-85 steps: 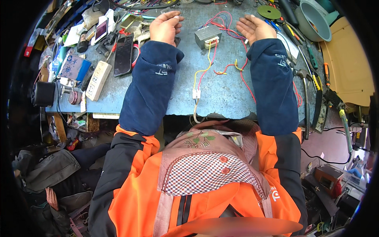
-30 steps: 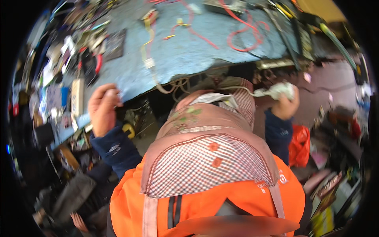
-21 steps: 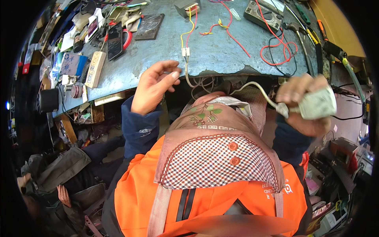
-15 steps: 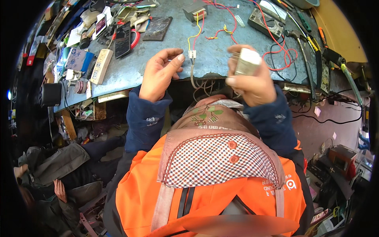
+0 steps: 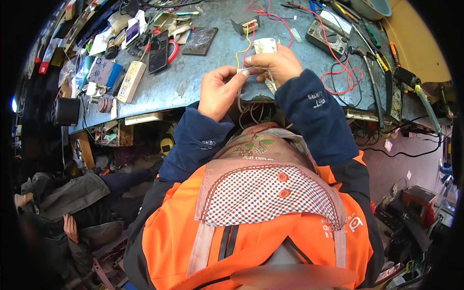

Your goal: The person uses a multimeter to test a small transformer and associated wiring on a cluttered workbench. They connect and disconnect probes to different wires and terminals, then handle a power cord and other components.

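My left hand [image 5: 217,94] is at the near edge of the bench, thumb and fingertips pinched on a small white terminal connector [image 5: 239,70]. Yellow and red wires [image 5: 243,51] run from the connector up to a small grey boxy electrical part [image 5: 245,23]; a grey cable [image 5: 239,104] leads down from it. Close beside it, my right hand [image 5: 282,65] is closed round a small whitish block or roll [image 5: 265,46], its kind unclear. A pale strip [image 5: 270,86] shows below the right palm. The fingertips of both hands nearly meet, partly hiding the connector.
An analogue multimeter [image 5: 326,38] with red and black leads lies right, beside a hammer [image 5: 369,77] and screwdrivers. Left are a power strip [image 5: 131,81], a black phone [image 5: 158,53], a dark flat plate [image 5: 200,41] and clutter. Another person's hand [image 5: 70,228] shows lower left.
My right hand has moved left and up with the whitish thing, toward the connector. My left hand has shifted right and down, and now pinches the connector. The grey boxy part sits slightly farther right.
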{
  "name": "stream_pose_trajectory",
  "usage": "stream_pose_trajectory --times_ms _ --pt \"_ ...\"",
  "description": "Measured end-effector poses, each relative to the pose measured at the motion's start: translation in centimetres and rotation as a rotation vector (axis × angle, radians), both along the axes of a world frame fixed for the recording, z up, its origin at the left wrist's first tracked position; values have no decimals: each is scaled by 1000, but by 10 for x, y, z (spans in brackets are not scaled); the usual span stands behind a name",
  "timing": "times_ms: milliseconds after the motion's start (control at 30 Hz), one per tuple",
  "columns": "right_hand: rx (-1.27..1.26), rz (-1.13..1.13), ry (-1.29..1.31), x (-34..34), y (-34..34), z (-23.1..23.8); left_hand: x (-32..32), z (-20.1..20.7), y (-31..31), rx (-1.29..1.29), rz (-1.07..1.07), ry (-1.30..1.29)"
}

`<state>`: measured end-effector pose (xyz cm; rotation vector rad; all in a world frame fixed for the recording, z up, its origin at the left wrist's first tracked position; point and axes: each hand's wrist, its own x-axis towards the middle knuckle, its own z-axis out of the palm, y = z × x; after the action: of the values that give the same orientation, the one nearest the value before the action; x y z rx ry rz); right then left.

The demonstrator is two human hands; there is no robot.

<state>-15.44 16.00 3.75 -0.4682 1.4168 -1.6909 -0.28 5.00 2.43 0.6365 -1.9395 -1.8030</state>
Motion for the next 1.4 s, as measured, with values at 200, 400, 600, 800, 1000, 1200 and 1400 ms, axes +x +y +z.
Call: stream_pose_trajectory --times_ms 200,400,600,800,1000,1200,1400 --pt "-43 97 -2 -8 -29 -9 -3 -11 -4 -78 37 70" --pt "-101 -3 -12 -7 -30 -21 -11 -24 0 -373 150 131" --pt "-166 -153 -53 -3 -24 -15 -6 -22 1 -493 126 76" --pt "-101 -279 72 9 2 -14 25 -15 9 -396 -69 134" --pt "-350 -224 154 43 71 -24 45 8 19 -170 -302 289" --pt "-324 319 249 76 113 0 11 55 15 -451 -571 458" --pt "-1159 179 59 53 147 116 -32 16 69 42 -1301 283"
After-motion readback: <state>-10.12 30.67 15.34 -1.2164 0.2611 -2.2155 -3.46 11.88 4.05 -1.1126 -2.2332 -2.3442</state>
